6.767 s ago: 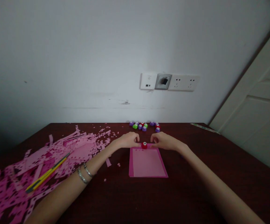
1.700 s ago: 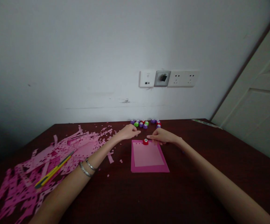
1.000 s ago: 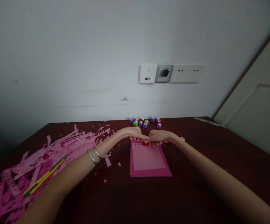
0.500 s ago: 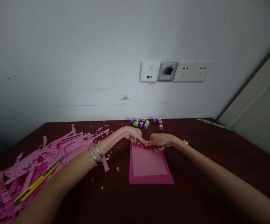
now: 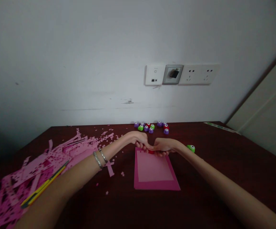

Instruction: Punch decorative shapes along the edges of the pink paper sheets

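Both thumbs meet on top of a small red craft punch (image 5: 151,151) at the far edge of the paper. My left hand (image 5: 140,140) grips it from the left, fingers curled under. From the right, my right hand (image 5: 163,147) closes on the same punch, its fingers bent near the paper's edge. Most of the punch is hidden by the hands. Under it lies a light pink sheet (image 5: 154,167) on top of a larger dark pink sheet (image 5: 157,186), both flat on the dark table (image 5: 118,210).
Several purple, green and red punches (image 5: 151,130) stand near the wall. A green punch (image 5: 191,148) sits beyond my right forearm. Punched pink paper scraps (image 5: 40,165) cover the left side, with a yellow-and-black pencil (image 5: 44,185) on them. Wall sockets (image 5: 198,74) are behind.
The view has shifted slightly, so everything sits a little lower and further right. More of the green punch beside my right forearm shows. Both hands remain on the red punch.
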Demonstrator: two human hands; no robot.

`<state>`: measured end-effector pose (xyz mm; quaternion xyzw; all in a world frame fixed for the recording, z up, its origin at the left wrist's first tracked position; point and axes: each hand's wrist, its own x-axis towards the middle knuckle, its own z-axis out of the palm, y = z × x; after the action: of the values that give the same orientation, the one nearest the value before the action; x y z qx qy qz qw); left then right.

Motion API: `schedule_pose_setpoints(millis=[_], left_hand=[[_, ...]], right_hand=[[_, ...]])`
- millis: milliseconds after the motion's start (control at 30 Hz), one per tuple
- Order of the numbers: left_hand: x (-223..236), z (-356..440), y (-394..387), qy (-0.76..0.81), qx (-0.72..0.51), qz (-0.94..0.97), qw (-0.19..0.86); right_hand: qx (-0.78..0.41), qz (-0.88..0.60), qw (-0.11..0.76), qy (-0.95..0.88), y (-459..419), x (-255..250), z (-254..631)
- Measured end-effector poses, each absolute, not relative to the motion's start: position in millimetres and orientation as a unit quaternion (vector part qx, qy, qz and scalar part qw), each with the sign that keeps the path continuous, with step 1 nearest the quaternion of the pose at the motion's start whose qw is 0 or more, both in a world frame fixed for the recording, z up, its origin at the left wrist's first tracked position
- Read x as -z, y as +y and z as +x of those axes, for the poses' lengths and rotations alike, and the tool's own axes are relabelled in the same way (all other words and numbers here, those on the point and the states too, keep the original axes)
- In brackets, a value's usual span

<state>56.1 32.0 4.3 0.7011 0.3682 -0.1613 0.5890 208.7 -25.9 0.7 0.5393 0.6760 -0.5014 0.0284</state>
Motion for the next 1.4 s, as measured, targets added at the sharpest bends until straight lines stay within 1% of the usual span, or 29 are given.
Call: schedule_pose_setpoints(millis=[167, 333, 500, 633, 867, 1133, 1267, 1400], left_hand=[[-3, 52, 30, 0.376, 0.138, 0.689, 0.604], [-2, 46, 25, 0.387, 0.111, 0.701, 0.589], [-8, 43, 12, 0.399, 0.047, 0.74, 0.539], [-11, 39, 5, 0.411, 0.025, 0.755, 0.51], [-17, 26, 6, 0.431, 0.002, 0.748, 0.505], [-14, 21, 5, 0.443, -0.014, 0.735, 0.514], [-7, 30, 5, 0.418, 0.004, 0.735, 0.534], [-5, 41, 4, 0.43, 0.039, 0.736, 0.521]], right_hand=[[0.483, 0.546, 0.036, 0.684, -25, -1, 210], [0.483, 0.537, 0.032, 0.691, -25, 0, 211], [0.472, 0.541, 0.015, 0.696, -27, 1, 212], [0.446, 0.548, 0.016, 0.708, -28, -2, 211], [0.429, 0.543, -0.032, 0.721, -29, 2, 216], [0.452, 0.543, -0.083, 0.703, -38, -3, 224], [0.465, 0.536, -0.084, 0.7, -36, -7, 228], [0.498, 0.515, -0.067, 0.694, -32, -4, 228]])
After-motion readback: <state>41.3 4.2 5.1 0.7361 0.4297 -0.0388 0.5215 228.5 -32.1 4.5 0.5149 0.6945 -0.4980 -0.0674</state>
